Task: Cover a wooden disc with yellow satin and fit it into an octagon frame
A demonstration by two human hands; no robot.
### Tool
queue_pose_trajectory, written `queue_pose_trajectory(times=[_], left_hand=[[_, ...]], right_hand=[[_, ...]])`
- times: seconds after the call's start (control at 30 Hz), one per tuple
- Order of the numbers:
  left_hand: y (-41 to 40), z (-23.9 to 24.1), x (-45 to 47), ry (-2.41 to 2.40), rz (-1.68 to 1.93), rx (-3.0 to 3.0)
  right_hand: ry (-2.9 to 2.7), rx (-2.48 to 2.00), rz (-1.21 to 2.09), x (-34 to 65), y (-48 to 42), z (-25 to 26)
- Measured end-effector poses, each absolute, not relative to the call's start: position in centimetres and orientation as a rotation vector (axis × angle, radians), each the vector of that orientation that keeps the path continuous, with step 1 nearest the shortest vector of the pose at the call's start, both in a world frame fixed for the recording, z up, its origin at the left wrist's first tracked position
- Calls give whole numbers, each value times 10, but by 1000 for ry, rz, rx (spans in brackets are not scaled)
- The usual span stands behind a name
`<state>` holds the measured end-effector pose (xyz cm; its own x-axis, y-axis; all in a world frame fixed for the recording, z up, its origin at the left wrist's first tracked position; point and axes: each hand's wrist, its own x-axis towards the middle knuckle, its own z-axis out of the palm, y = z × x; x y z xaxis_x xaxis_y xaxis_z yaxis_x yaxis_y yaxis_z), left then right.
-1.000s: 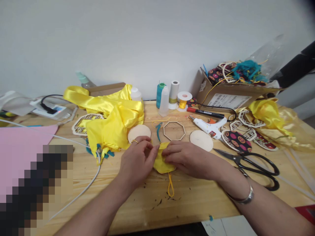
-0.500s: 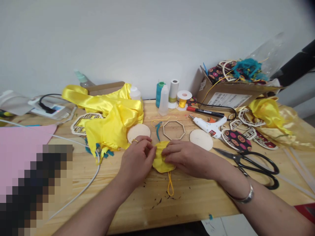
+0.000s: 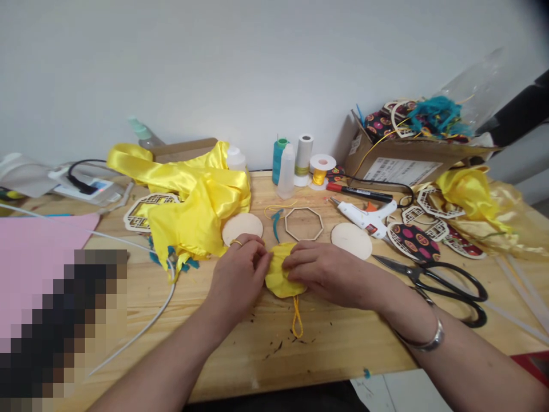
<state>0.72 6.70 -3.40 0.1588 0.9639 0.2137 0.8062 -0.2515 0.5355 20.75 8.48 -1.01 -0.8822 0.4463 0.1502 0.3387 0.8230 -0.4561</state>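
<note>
The yellow disc [image 3: 277,285] lay on the table [image 3: 240,360], between the front and back edges, cord loop [image 3: 295,304] pointing frontward. The left hand [image 3: 238,274] curled at its rim, the right hand [image 3: 330,272] bent over it; whether either pinched, I couldn't tell. Smoothing seemed underway; the next move probably called for a light touch.

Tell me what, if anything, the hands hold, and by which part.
Cannot be told for certain: the right hand lies over the right side of a round yellow fabric piece, the left hand at its left edge; the undersides are hidden.
</note>
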Motion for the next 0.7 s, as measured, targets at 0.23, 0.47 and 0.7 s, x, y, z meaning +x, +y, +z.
queue_pose_trajectory(times=[0.23,0.47,0.7], left_hand=[[67,-33,6,1706,748,2149],[68,-33,6,1686,765,2165],[67,-32,4,1657,962,2154]], right_hand=[[-2719,-571,598,207,84,-12],[-2795,-522,519,200,79,-14],[-2876,-524,470,197,77,-11]])
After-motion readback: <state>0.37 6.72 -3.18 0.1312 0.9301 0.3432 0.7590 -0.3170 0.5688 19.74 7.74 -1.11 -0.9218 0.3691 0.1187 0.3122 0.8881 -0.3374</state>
